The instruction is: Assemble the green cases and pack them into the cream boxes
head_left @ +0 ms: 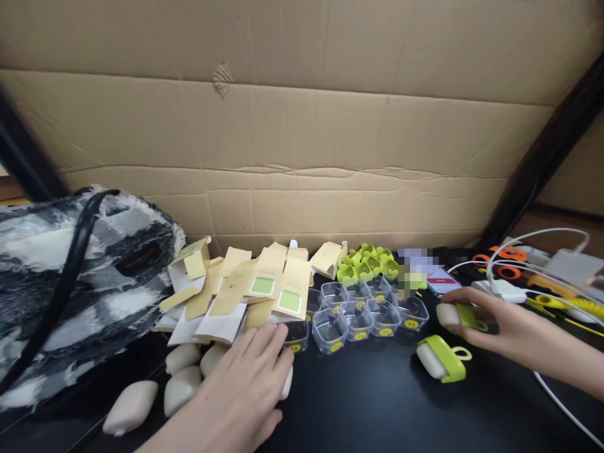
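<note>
My left hand [245, 390] lies flat on the black table [368, 409], fingers spread, over one of the cream rounded pieces [182, 389] near the clear plastic cases [358, 314]. My right hand [491, 324] reaches in from the right and grips a cream and green assembled case [455, 314]. A second assembled cream and green case [441, 358] with a ring loop lies on the table just in front of it. Tan cardboard boxes [255, 286], some with green squares, are piled behind my left hand. Loose green clips [365, 261] sit further back.
A black, grey and white fuzzy bag [70, 289] with a dark strap fills the left. A large cardboard sheet [302, 145] stands behind everything. On the right lie white cables [528, 251], a white charger [503, 289], orange scissors [507, 261] and a phone [441, 280].
</note>
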Demonstrator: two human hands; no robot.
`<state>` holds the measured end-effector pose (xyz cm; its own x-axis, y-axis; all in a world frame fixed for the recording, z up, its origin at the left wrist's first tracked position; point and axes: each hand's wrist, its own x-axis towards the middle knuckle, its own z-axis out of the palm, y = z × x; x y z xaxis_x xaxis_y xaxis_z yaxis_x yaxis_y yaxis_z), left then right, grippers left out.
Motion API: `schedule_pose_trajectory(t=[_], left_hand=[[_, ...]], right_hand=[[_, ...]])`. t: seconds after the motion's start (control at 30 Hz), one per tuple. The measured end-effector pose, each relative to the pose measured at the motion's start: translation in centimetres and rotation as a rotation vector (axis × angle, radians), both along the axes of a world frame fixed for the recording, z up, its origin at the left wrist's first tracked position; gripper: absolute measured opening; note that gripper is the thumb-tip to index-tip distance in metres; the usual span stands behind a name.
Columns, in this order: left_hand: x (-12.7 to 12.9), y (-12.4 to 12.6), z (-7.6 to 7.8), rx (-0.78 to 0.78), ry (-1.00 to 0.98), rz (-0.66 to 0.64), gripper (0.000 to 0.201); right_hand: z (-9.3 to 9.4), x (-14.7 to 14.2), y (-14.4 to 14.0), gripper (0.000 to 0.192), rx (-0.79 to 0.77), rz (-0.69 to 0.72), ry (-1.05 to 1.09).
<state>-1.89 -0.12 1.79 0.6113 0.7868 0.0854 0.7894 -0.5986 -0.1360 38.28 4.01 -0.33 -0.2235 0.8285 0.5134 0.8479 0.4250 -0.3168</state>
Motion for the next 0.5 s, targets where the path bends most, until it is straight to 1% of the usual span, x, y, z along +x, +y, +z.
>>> schedule_pose_trajectory(t=[0.07,0.13,0.2,0.27,0.3,0.37,0.4,0.43,0.5], left_hand=[[-0.3,0.2,-0.1,-0.012,-0.008,-0.027,0.044],[-0.3,0.4,0.1,-0.020,-0.020,-0.064,0.041],[-0.2,0.5,0.7,-0.034,-0.051,-0.086,0.036],[0.3,0.5,1.5,-0.068,-0.105,-0.099,0.032],[0.5,0.5,1.9,-0.113,-0.143,-0.114,0.030],[1.2,0.5,2.4,-0.267,-0.272,-0.161,0.025],[1.5,0.4,2.3,-0.374,-0.380,-0.182,0.026],[1.8,0.4,2.0,-0.501,-0.515,-0.193,0.029],[2.5,0.3,0.7,-0.785,-0.827,-0.152,0.037]], right_hand=[[-0.7,0.1,0.2,0.027,-0.098,0.054,-0.046],[-0.8,0.1,0.4,0.023,-0.146,0.066,-0.072],[-0.1,-0.3,0.8,0.022,-0.145,0.029,-0.091],[1.2,-1.3,1.5,0.027,-0.129,-0.010,-0.108],[2.0,-2.2,2.1,0.030,-0.124,-0.017,-0.118],[3.5,-4.5,3.5,0.031,-0.136,-0.001,-0.155],[4.1,-5.8,4.4,0.028,-0.151,0.016,-0.183],[4.6,-7.2,5.3,0.023,-0.175,0.029,-0.219],[5.2,-9.8,7.3,0.017,-0.247,0.040,-0.297]])
